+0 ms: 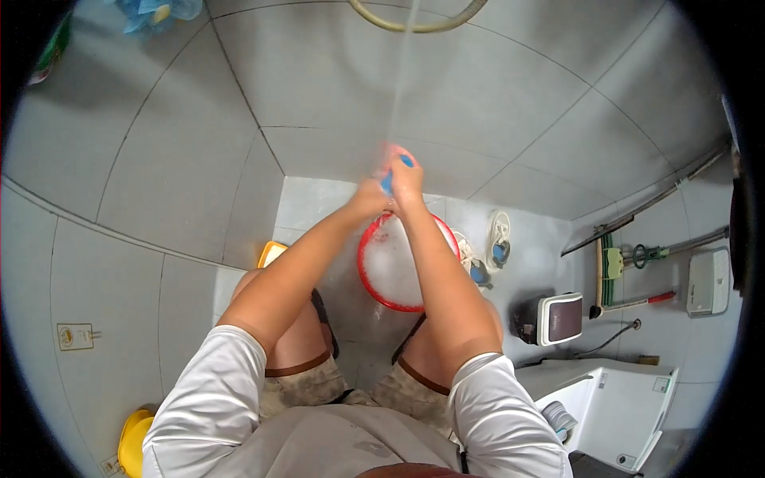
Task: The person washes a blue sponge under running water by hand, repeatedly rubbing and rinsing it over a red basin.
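Both my hands are together above a red-rimmed basin filled with white suds. My right hand is closed around a small blue-and-pink item, whose exact kind I cannot make out. Against its lower left side, my left hand is closed too, somewhat blurred by motion. A thin stream of water falls from above onto the item and my hands. Pale shoes with blue patches inside stand on the floor just right of the basin.
A yellowish hose loops at the top. To the right are a bin, a white toilet, and a wall-leaning brush with a red handle. Yellow objects, one a small container, are at left. Grey tiled walls close in ahead.
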A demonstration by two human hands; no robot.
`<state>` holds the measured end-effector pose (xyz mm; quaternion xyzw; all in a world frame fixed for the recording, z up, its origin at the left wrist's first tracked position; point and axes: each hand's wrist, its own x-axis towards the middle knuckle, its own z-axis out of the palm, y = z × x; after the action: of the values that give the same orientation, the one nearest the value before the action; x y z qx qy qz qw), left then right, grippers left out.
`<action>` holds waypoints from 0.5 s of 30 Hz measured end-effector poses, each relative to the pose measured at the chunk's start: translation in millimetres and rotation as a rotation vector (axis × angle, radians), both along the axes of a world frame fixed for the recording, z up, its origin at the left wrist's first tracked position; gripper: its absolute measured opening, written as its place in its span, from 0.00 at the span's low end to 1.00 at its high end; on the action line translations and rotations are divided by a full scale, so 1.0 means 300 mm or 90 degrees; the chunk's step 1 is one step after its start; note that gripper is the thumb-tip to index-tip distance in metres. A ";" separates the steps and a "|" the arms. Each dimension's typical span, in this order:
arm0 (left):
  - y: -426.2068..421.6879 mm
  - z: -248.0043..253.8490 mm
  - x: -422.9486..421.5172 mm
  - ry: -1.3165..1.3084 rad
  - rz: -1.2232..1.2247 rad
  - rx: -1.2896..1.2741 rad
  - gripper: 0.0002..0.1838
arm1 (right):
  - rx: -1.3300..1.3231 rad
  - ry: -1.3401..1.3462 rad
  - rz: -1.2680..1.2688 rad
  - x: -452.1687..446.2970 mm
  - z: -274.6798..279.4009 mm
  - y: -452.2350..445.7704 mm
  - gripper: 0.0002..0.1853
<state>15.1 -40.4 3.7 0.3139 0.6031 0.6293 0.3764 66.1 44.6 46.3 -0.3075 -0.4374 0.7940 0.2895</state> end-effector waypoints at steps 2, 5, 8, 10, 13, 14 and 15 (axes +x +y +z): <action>-0.027 0.040 -0.002 -0.051 -0.116 -0.149 0.37 | -0.044 0.053 0.153 0.017 0.011 0.034 0.11; -0.026 0.014 0.013 -0.142 -0.146 -0.172 0.41 | -0.111 0.045 0.157 0.013 0.008 0.039 0.20; -0.026 0.016 0.031 -0.218 -0.096 -0.130 0.40 | -0.060 0.018 0.141 0.013 0.005 0.028 0.24; -0.039 0.030 0.024 -0.219 -0.113 -0.175 0.41 | -0.003 -0.017 0.134 -0.017 -0.041 0.023 0.24; -0.026 -0.020 -0.002 -0.234 -0.127 -0.167 0.41 | 0.071 -0.044 0.104 -0.032 -0.047 -0.004 0.24; -0.016 -0.037 -0.009 -0.233 -0.128 -0.167 0.41 | 0.090 -0.035 0.080 -0.027 -0.032 -0.010 0.24; -0.004 -0.031 -0.010 -0.109 -0.055 -0.087 0.41 | 0.090 -0.034 0.078 -0.026 -0.026 -0.001 0.24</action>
<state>11.9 -41.5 -5.7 0.2585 0.5959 0.5945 0.4740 58.2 44.4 38.4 -0.2796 -0.5182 0.7688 0.2495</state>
